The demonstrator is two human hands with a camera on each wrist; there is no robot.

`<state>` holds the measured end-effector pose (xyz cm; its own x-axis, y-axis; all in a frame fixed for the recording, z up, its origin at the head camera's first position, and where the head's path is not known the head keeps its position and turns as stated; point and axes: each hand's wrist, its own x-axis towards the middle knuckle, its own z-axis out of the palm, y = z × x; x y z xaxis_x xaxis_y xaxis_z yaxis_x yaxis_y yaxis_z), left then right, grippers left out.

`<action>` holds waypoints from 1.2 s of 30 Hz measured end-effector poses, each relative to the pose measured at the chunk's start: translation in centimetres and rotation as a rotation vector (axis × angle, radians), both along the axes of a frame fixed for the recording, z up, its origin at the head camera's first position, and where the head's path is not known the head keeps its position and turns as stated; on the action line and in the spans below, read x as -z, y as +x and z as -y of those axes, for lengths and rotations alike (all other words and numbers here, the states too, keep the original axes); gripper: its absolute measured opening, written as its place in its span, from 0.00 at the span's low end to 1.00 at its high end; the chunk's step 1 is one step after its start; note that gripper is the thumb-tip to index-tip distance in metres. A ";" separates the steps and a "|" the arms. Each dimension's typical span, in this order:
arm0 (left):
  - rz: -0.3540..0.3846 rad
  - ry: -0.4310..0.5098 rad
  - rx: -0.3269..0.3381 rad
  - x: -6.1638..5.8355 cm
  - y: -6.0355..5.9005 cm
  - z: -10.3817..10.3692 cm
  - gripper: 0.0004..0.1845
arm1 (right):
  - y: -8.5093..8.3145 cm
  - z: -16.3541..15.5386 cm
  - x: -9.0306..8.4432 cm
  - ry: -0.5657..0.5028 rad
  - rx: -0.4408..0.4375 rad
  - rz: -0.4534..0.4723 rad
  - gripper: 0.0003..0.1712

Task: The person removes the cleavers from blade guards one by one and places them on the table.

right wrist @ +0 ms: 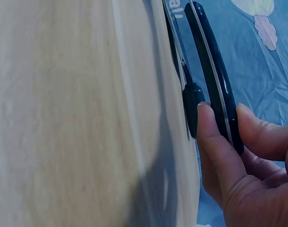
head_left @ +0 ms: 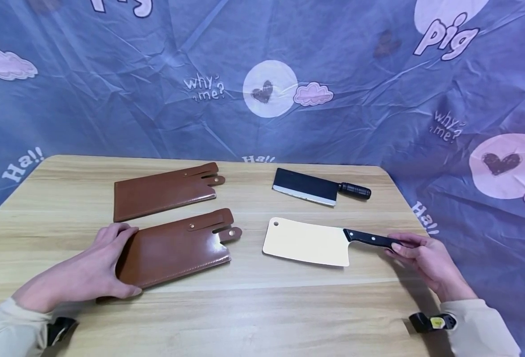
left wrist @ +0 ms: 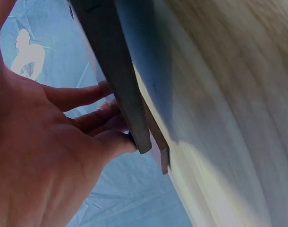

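Head view, lower left of the frame: the left hand (head_left: 99, 267) is lying palm-down on the table (head_left: 262, 307), its fingers curling round the left end of the near sheath (head_left: 177, 248) and its thumb pressing along the lower edge. In the left wrist view the fingers (left wrist: 87, 120) are wrapping under the sheath's dark edge (left wrist: 120, 80), so that end is sitting slightly off the wood.

Lower right of the frame: the right hand (head_left: 425, 260) is reaching in from the right edge, wrist low, pinching the black handle of the cleaver (head_left: 309, 243) at its tail end. The right wrist view is showing thumb and fingers (right wrist: 215, 146) closing on either side of the handle (right wrist: 215, 71).

The cleaver's pale blade is lying flat at centre right, its hole pointing toward the sheath; a strip of bare wood is separating blade and sheath, whose strapped mouth is facing the blade.

Upper half of the table: a second sheath (head_left: 164, 191) is lying behind the near one, apart from it, and a dark knife (head_left: 318, 187) is lying behind the cleaver, near the far edge.

The right hand is working close to the table's right edge; a wide band of bare wood is running along the near edge. A blue printed cloth (head_left: 262, 74) is hanging behind.
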<state>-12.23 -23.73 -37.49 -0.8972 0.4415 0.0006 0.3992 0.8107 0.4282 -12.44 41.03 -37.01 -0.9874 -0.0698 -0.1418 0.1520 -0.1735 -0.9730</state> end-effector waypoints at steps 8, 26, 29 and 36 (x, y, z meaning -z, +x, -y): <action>-0.002 0.008 0.000 0.3 0.1 0.0 0.65 | 0.7 -1.4 0.3 0.049 0.023 0.009 0.20; -0.001 0.004 0.017 0.9 -0.1 0.3 0.65 | 0.9 -1.6 0.6 0.566 0.042 -0.028 0.12; 0.016 0.001 0.020 0.9 -0.2 0.3 0.65 | 1.0 -1.6 0.7 0.691 0.034 -0.043 0.10; 0.047 -0.017 0.030 0.9 -0.3 0.4 0.66 | 1.1 -1.5 0.8 0.831 0.016 -0.063 0.17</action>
<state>-12.57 -24.08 -38.35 -0.8825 0.4677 -0.0487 0.4032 0.8059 0.4336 -11.38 42.55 -37.84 -0.9953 0.0469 -0.0851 0.0961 0.6035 -0.7916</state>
